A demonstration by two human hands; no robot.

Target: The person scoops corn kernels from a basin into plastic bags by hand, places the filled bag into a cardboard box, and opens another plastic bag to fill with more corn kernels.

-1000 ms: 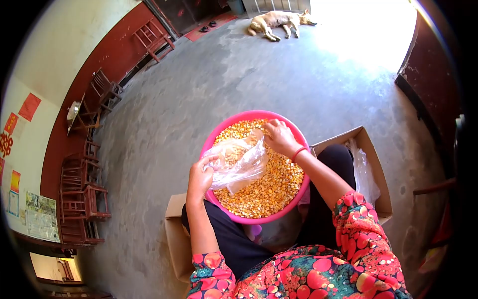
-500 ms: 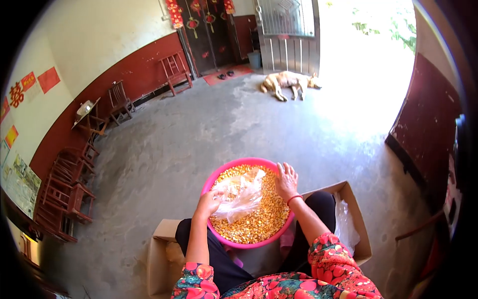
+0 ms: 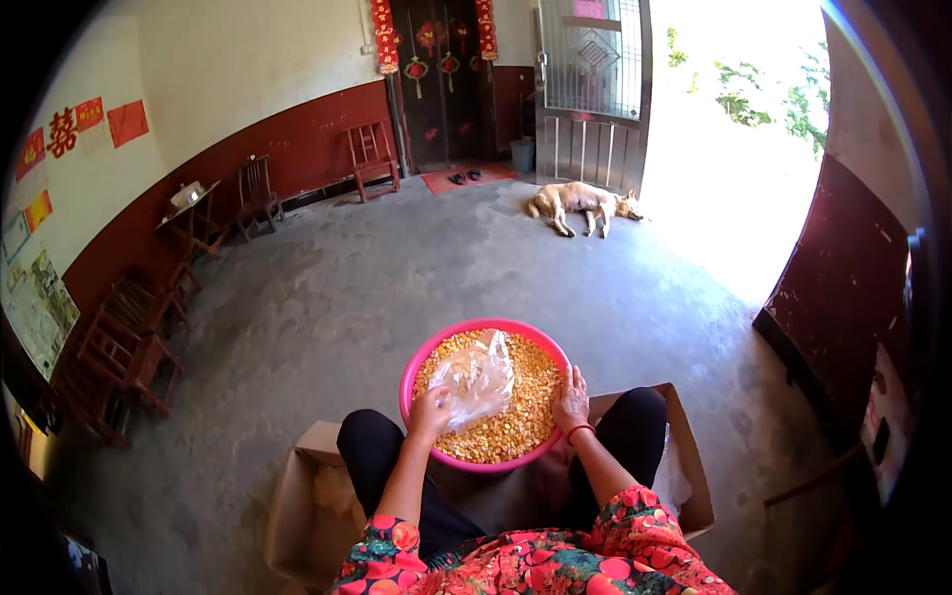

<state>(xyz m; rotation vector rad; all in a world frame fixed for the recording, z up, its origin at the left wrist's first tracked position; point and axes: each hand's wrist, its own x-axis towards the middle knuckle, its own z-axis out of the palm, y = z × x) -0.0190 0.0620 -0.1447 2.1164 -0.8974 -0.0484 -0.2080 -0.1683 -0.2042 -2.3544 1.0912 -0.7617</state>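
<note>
A pink basin [image 3: 409,382] full of yellow corn kernels [image 3: 531,382] sits in front of my knees. On the corn lies a crumpled clear plastic bag [image 3: 483,382]. At the basin's left side, my left hand [image 3: 428,414] pinches the near left edge of this bag. My right hand [image 3: 571,402], with a red band at the wrist, lies against the basin's right rim, its fingers stretched out and holding nothing.
Open cardboard boxes stand beside my legs, one on the left [image 3: 297,496] and one on the right [image 3: 689,466] with clear plastic inside. A dog [image 3: 580,205] lies near the metal door [image 3: 595,89]. Wooden chairs [image 3: 129,352] line the left wall.
My right hand has slid down the basin's right rim toward me. The bag's top now stands more upright, with my left hand still on it. The view has tilted upward.
</note>
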